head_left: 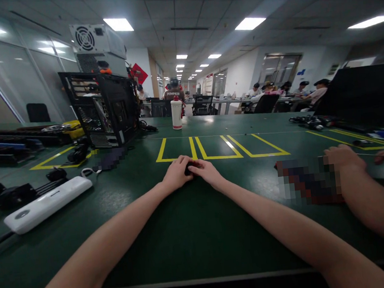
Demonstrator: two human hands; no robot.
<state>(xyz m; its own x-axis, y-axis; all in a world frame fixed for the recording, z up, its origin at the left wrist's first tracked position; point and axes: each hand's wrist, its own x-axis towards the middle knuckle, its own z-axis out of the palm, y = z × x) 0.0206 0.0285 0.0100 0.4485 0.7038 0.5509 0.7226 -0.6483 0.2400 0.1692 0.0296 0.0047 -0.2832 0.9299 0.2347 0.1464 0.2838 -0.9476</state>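
Observation:
My left hand (pixel 177 172) is closed around a small dark object (pixel 189 167) at the middle of the green table (pixel 200 233). From the right, my right hand (pixel 207 172) meets it, fingers pressed together at the same object. Most of the object is hidden by the fingers, so I cannot make out what it is. Both hands are just in front of the yellow tape outlines (pixel 218 157) on the tabletop.
A white power strip (pixel 50 203) lies left, with black cables. Behind it stands an open black computer case (pixel 107 107). A white bottle (pixel 176 114) stands beyond the tape. Another person's hands (pixel 344 158) are at the right, near a pixelated item and a dark monitor (pixel 364 95).

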